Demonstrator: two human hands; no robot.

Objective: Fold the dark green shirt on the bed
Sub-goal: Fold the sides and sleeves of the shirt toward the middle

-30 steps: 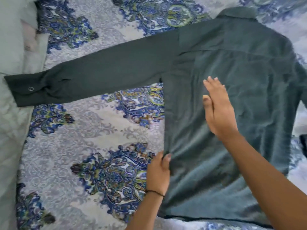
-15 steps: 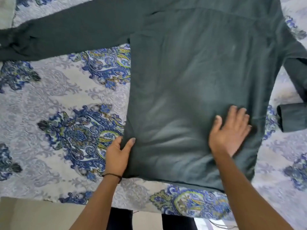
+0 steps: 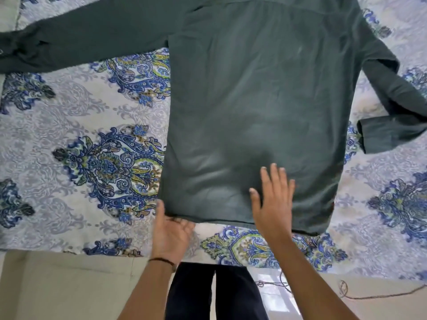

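Note:
The dark green shirt (image 3: 254, 100) lies spread flat, back up, on the patterned bed sheet (image 3: 80, 158). Its left sleeve (image 3: 92, 35) stretches out to the left; the right sleeve (image 3: 392, 116) bends back with its cuff at the right edge. My left hand (image 3: 171, 232) is at the hem's bottom-left corner, which sits between the thumb and the loosely curled fingers. Palm down, my right hand (image 3: 272, 204) rests on the lower part of the shirt near the hem, fingers spread and straight.
The bed's near edge runs along the bottom, with beige floor (image 3: 57, 285) below it. My dark trouser legs (image 3: 215, 294) stand against the edge. A thin cord (image 3: 346, 294) lies on the floor at the right.
My left hand slid down the shirt's left side edge to the bottom hem corner. My right hand moved left along the lower shirt. The view shifted slightly toward the hem.

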